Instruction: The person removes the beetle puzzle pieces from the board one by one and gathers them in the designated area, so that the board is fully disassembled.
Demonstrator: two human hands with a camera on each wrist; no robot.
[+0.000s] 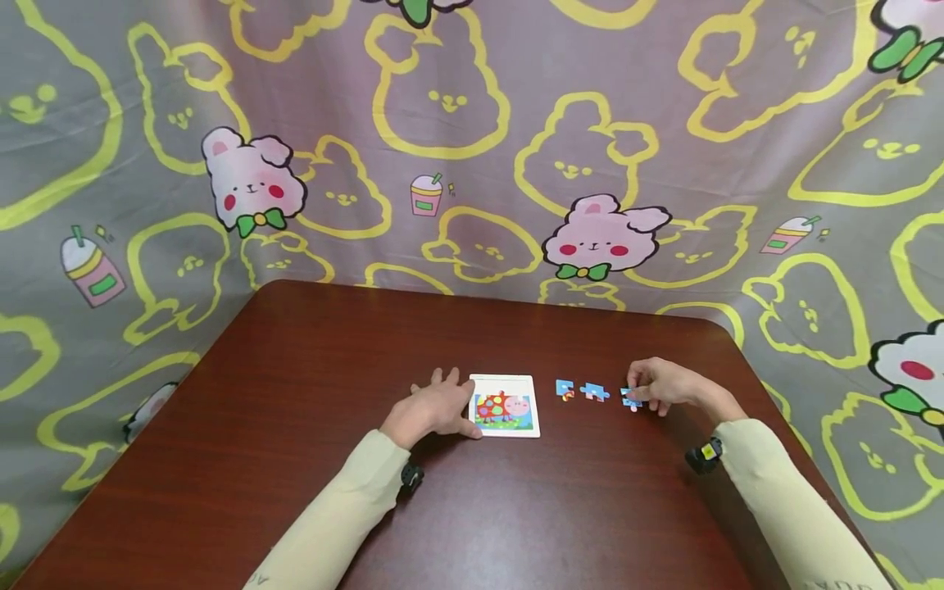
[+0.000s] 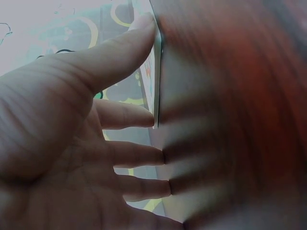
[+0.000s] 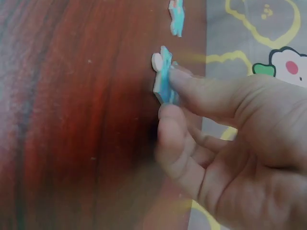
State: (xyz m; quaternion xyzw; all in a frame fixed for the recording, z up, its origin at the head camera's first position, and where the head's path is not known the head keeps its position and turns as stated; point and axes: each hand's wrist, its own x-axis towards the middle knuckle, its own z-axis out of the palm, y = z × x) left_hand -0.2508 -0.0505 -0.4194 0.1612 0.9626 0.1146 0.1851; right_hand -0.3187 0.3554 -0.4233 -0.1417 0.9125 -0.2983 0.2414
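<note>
A white puzzle tray (image 1: 536, 426) with a partly filled picture of a red spotted animal lies near the middle of the table. My left hand (image 1: 440, 407) is at its left side, fingers spread and fairly straight; in the left wrist view the thumb and index finger (image 2: 127, 116) touch the tray's edge (image 2: 157, 81). To the right, my right hand (image 1: 661, 383) holds a blue puzzle piece (image 1: 629, 398) between thumb and index finger. The right wrist view shows the thumb on top of that piece (image 3: 164, 79) and the index fingertip at its near edge.
Two loose puzzle pieces lie between the tray and my right hand: one blue with red and yellow (image 1: 564, 388), one mostly blue (image 1: 594, 392). The dark red-brown table (image 1: 332, 352) ends at a patterned curtain (image 1: 479, 270) behind it.
</note>
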